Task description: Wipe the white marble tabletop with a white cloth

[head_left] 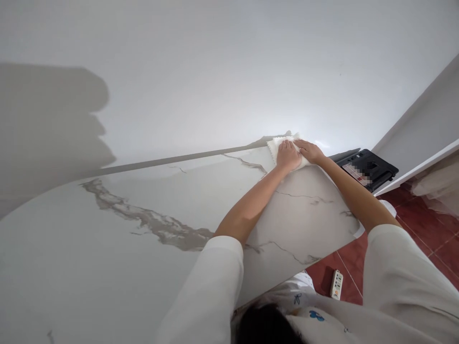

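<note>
A white cloth (pixel 283 143) with a scalloped edge lies bunched at the far edge of a white marble-patterned tabletop (pixel 201 191), close to the wall. My left hand (pixel 289 155) is closed on the cloth, its fingers together and pressing it against the top. Just to the right, my right hand (pixel 310 151) grips the cloth's right part, fingers reaching toward the left hand. Both arms stretch forward over the table. The underside of the cloth is hidden.
A white wall (pixel 215 71) rises right behind the table. Beyond the right edge stands a black case (pixel 373 167) beside a white panel (pixel 426 105). A power strip (pixel 336 284) lies on the red tiled floor (pixel 353 260).
</note>
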`<state>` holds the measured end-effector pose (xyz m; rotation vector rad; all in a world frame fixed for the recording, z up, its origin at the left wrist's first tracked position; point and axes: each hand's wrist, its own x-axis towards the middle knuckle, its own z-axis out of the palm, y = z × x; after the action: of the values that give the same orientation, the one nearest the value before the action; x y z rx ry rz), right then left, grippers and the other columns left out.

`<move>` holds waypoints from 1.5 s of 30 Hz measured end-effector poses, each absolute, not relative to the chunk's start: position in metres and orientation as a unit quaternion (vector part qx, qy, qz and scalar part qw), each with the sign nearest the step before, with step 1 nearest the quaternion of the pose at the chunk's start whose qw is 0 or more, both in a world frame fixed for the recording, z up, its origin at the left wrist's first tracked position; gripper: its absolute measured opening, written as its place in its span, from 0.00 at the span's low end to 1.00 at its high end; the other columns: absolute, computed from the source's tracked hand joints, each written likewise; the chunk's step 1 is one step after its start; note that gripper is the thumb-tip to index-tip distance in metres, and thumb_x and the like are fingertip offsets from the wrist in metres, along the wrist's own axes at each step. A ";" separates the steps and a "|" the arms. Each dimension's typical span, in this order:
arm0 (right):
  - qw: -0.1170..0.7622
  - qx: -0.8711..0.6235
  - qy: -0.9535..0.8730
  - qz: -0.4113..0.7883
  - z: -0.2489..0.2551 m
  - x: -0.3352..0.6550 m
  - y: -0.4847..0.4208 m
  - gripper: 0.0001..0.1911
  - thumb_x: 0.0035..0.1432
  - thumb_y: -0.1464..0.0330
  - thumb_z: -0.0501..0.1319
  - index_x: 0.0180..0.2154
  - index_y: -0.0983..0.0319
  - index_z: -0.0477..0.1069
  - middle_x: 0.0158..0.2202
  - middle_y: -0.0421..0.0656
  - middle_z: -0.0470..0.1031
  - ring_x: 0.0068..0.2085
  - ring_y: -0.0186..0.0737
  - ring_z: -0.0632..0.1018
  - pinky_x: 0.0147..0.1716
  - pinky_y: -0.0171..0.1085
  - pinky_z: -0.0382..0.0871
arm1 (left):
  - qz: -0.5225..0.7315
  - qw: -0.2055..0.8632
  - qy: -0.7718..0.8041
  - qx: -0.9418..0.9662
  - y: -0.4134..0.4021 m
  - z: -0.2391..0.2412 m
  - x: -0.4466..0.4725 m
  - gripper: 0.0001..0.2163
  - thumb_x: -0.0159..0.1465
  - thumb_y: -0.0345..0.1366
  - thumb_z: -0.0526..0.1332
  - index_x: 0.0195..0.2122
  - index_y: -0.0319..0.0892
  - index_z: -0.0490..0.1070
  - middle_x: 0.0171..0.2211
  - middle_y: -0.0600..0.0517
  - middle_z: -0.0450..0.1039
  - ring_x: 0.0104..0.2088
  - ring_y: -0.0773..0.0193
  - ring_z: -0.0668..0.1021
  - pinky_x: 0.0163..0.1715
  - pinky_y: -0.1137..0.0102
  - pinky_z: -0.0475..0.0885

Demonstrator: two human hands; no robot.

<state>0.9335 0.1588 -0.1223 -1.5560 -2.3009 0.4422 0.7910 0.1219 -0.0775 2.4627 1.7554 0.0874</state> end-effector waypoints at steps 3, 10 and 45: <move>0.154 -0.546 -0.810 0.147 -0.118 0.935 0.140 0.29 0.60 0.71 0.44 0.62 0.62 0.60 0.64 0.37 0.60 0.65 0.40 0.59 0.65 0.44 0.53 | 0.026 0.054 0.568 0.821 0.107 -0.078 0.791 0.28 0.67 0.36 0.44 0.64 0.19 0.50 0.66 0.32 0.50 0.66 0.50 0.55 0.65 0.60 0.48; 0.169 -0.537 -0.814 0.144 -0.107 0.946 0.079 0.29 0.60 0.70 0.45 0.62 0.59 0.60 0.64 0.37 0.61 0.65 0.43 0.61 0.65 0.48 0.54 | 0.022 0.061 0.539 0.840 0.057 -0.069 0.796 0.28 0.67 0.36 0.43 0.64 0.18 0.50 0.66 0.31 0.50 0.67 0.49 0.54 0.65 0.60 0.47; 0.158 -0.586 -0.791 0.075 -0.098 1.028 -0.047 0.29 0.62 0.69 0.45 0.63 0.57 0.58 0.62 0.40 0.64 0.63 0.44 0.64 0.62 0.50 0.60 | 0.055 0.115 0.434 0.892 -0.038 -0.064 0.868 0.31 0.66 0.38 0.46 0.62 0.14 0.50 0.64 0.26 0.51 0.66 0.43 0.54 0.65 0.57 0.48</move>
<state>1.0283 -0.0465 -0.0983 -1.6761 -2.2627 0.2158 0.8678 -0.0380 -0.0637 2.6132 1.2718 0.1621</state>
